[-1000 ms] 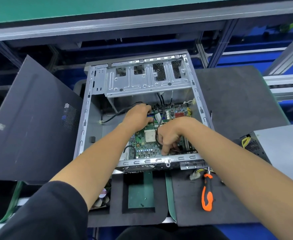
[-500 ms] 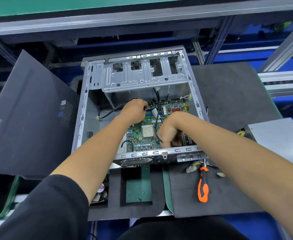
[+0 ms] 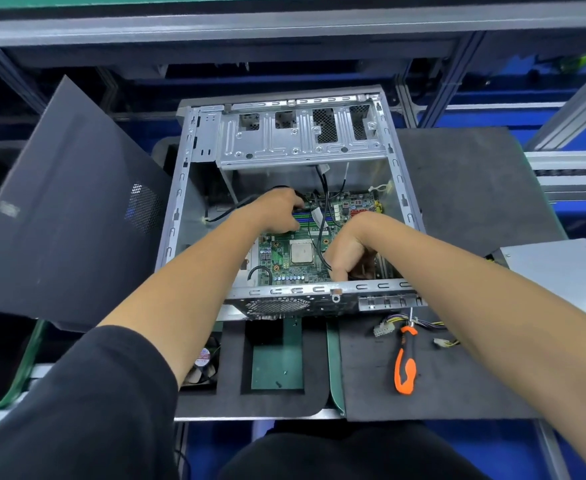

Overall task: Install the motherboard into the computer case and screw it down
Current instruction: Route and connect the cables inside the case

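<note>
- My left hand (image 3: 279, 211) curls at the motherboard's (image 3: 286, 259) 11 o'clock edge; whether it grips, I cannot tell.
- My right hand (image 3: 348, 252) pinches its 4 o'clock edge.
- The motherboard lies flat inside the case (image 3: 180, 188).
- Probably light, stiff, fragile: hold edges only.
- Green board, bare stamped steel.

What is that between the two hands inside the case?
In the head view, the green motherboard with its square processor and black cables lies between the left hand and the right hand.

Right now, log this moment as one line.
motherboard in case | both hands on board | screwdriver unused on mat | screws: not seen
</note>
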### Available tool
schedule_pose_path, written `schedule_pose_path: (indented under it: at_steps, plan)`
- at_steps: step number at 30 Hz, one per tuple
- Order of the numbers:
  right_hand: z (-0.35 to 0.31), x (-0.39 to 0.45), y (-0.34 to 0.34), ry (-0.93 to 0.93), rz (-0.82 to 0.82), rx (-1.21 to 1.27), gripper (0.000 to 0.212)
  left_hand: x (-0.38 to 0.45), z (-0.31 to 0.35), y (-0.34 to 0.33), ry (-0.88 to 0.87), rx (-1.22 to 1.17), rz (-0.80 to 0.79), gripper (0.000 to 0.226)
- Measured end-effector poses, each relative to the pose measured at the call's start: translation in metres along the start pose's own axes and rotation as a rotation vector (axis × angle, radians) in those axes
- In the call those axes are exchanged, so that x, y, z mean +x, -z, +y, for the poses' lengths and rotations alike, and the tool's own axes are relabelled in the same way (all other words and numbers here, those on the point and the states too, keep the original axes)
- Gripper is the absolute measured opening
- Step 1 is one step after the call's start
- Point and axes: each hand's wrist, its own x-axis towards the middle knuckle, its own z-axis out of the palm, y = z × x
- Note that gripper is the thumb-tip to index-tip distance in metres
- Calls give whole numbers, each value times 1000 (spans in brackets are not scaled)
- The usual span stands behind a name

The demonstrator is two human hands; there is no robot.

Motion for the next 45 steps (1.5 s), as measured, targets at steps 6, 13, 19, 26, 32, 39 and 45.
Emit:
schedule_pose_path:
  at_steps: [6,13,19,26,32,39,45]
  plan:
    - [-4,-2,-1,-37,-76,16,17,-8,3,-3,25,29,-74,63]
    - [-3,-11,-5,28,-67,39,12,-11,6,-4,39,106,-100,68]
    - [0,-17,-14,100,47,5,22,-13,6,-9,48,98,-69,75]
    - [0,-21,-21,122,174,-68,38,-15,7,-11,66,71,-74,79]
    - [0,-28,-23,64,210,-42,26,-12,8,-10,79,69,-66,68]
    - [-17,-72,-50,318,1020,-282,28,-10,10,-10,88,59,-62,64]
    - [-34,-58,-140,886,1388,-742,17,-9,9,-9,96,72,-54,62]
